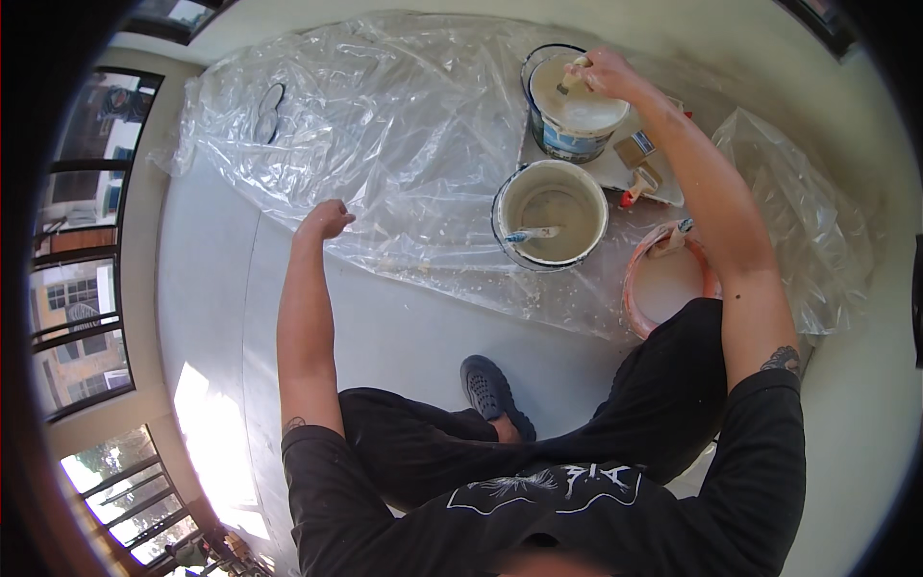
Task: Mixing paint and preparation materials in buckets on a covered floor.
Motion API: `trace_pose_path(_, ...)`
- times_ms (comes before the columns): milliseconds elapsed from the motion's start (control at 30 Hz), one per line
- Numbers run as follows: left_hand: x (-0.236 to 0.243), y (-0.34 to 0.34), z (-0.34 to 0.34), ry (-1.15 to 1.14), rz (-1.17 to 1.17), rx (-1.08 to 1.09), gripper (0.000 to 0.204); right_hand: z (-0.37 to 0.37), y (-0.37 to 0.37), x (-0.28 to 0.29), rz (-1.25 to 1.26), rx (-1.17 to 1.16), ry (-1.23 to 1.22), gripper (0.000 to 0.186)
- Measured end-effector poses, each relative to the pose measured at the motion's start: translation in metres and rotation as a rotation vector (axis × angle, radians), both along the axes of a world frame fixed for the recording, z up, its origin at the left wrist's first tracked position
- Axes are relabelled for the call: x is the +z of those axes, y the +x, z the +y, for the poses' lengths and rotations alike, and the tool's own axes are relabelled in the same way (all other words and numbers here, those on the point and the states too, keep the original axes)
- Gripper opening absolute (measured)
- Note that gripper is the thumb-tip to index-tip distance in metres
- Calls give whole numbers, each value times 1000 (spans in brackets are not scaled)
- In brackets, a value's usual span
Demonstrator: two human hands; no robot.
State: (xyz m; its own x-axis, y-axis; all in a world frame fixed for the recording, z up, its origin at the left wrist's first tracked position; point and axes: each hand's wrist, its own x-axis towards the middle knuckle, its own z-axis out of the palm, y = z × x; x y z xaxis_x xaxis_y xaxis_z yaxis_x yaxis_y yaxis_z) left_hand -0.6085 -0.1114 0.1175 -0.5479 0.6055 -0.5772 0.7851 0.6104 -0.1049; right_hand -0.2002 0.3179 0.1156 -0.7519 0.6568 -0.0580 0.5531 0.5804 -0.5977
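My right hand [609,75] reaches far forward, closed around the handle of a paintbrush [565,85]. The brush's bristles are over or at the pale paint in a bucket with a blue-patterned side [574,146]. My left hand [327,219] hangs above the near edge of the plastic sheet [385,125], fingers curled in, with nothing visible in it. Nearer than the first bucket stands a second bucket [502,223] of cream liquid, a blue-handled tool [532,234] lying inside it. An orange bucket [630,288] of pale paint, with a brush [671,238] at its rim, sits beside my knee.
Two more brushes, one wide [635,148] and one red-handled [642,183], lie on a board [611,171] under my right forearm. Loose plastic [793,212] bunches against the right wall. A small dark-rimmed object [269,113] rests on the sheet at far left. My shoe [495,394] is on the grey floor.
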Motion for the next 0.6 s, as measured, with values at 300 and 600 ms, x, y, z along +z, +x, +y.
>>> trace_pose_path(300, -6, 0, 6, 46, -28, -28, 41, -3, 2, -6, -261, -114, 344, 40)
trace_pose_path(600, -3, -4, -5, -6, -9, 8, 42, 5, -1, 0, -123, 137, -3, 41)
